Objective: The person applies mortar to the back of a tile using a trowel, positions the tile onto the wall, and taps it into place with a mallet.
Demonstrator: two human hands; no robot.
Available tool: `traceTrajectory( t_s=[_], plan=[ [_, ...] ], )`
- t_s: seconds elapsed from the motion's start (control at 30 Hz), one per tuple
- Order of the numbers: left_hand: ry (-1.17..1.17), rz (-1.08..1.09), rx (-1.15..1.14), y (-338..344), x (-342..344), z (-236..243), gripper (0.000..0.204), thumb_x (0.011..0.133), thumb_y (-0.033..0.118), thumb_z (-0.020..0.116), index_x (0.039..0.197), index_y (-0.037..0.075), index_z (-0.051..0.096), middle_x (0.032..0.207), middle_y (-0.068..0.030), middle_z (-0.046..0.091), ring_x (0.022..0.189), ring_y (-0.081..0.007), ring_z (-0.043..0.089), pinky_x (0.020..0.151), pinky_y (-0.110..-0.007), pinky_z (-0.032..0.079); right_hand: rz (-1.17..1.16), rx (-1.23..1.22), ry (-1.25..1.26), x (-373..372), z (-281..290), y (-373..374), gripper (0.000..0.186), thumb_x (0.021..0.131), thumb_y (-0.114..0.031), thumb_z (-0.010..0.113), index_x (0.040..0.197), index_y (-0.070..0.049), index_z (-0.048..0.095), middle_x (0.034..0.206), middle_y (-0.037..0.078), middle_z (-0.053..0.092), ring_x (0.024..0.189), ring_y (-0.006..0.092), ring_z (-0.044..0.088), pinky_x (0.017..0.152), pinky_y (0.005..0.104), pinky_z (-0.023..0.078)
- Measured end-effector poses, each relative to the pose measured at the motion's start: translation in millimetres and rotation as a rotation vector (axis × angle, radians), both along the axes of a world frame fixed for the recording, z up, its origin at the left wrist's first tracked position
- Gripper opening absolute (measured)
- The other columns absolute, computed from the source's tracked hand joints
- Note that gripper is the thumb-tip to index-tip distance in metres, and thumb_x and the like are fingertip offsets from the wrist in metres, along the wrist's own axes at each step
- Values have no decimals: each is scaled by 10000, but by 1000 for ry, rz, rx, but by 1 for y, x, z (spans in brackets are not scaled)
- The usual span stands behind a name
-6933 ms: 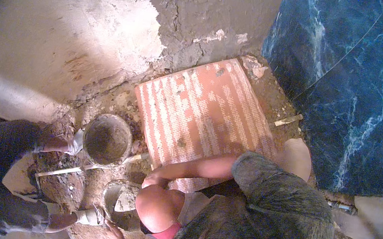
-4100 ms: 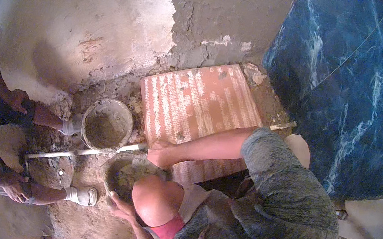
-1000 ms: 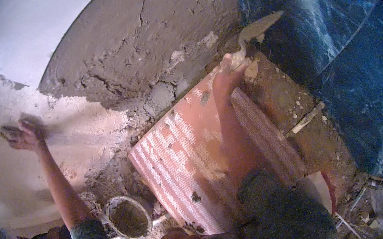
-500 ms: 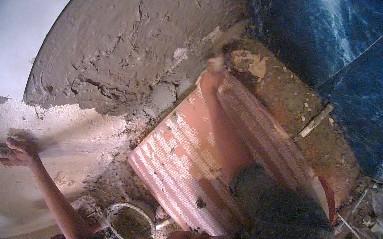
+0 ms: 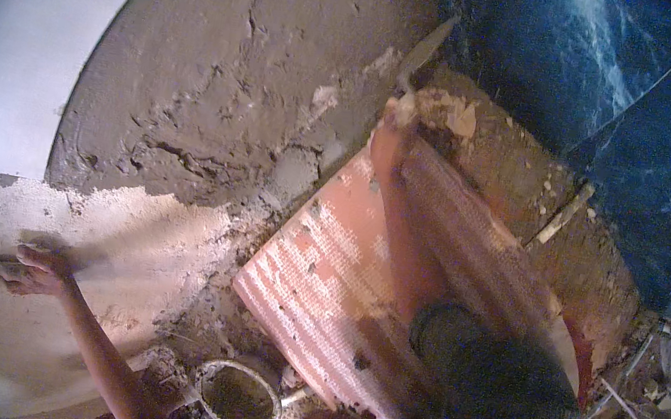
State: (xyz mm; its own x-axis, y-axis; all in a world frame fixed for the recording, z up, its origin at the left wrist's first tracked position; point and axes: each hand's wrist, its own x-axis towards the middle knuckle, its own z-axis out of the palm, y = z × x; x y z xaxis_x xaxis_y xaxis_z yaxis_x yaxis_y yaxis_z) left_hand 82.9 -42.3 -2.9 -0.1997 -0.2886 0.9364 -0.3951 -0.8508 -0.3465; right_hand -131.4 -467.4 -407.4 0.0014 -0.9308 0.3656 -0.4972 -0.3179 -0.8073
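My left hand (image 5: 40,269) is at the bare plaster wall (image 5: 141,232), its fingers curled round a greyish thing that I cannot make out. In my right hand (image 5: 398,123) is the handle of a trowel (image 5: 430,43), its narrow blade pointing up along the lower right edge of the wet mortar (image 5: 199,76). This brown coat has a rough, cracked surface and thins to patches near my right hand. Beneath my right forearm lies a pink-and-white patterned sheet (image 5: 310,266) with specks of mortar on it.
Dark blue marbled slabs (image 5: 600,67) stand at the upper right. A rubble-strewn ledge (image 5: 525,160) with a short stick (image 5: 566,214) runs below them. Near my knee is a bucket (image 5: 199,384) with mortar inside. Sticks and debris (image 5: 625,418) lie at the lower right.
My right hand has moved slightly, and the trowel blade, blurred before, now shows clearly. The whole view has shifted a little. My left hand stays at the same place on the wall.
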Motion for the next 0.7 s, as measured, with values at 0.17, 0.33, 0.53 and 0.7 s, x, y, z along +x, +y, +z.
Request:
traceTrajectory(
  t_s=[0.17, 0.33, 0.53, 0.7],
  plan=[
    [-40, 71, 12, -4, 4, -3, 593, 955, 440, 393, 1342, -8, 392, 1375, -226, 404, 1266, -356, 397, 1000, -516, 310, -145, 252, -451, -3, 16, 8, 567, 881, -310, 588, 1310, 8, 395, 1217, 226, 503, 1015, 358, 558, 907, 410, 408],
    [-50, 25, 50, -6, 0, 0, 564, 940, 416, 440, 1319, -2, 413, 1348, -235, 428, 1235, -366, 432, 956, -521, 346, -44, 82, -330, -5, 9, 3, 426, 900, -288, 570, 1240, -63, 448, 985, 221, 572, 802, 298, 580, 689, 416, 467],
    [-143, 65, 72, 2, 11, 3, 500, 948, 380, 446, 1281, 7, 444, 1337, -221, 445, 1194, -383, 459, 933, -518, 361, -66, 194, -931, -5, 27, 9, 409, 922, -308, 547, 1237, -59, 470, 1016, 210, 587, 851, 308, 564, 752, 417, 456],
    [152, -356, -141, 0, -10, -12, 792, 919, 578, 368, 1338, -91, 308, 1311, -236, 398, 1227, -351, 368, 1007, -474, 263, -74, 179, -664, -4, 35, 39, 501, 910, -356, 562, 1312, -84, 437, 1203, 183, 556, 1068, 319, 544, 896, 403, 412]
  ],
)
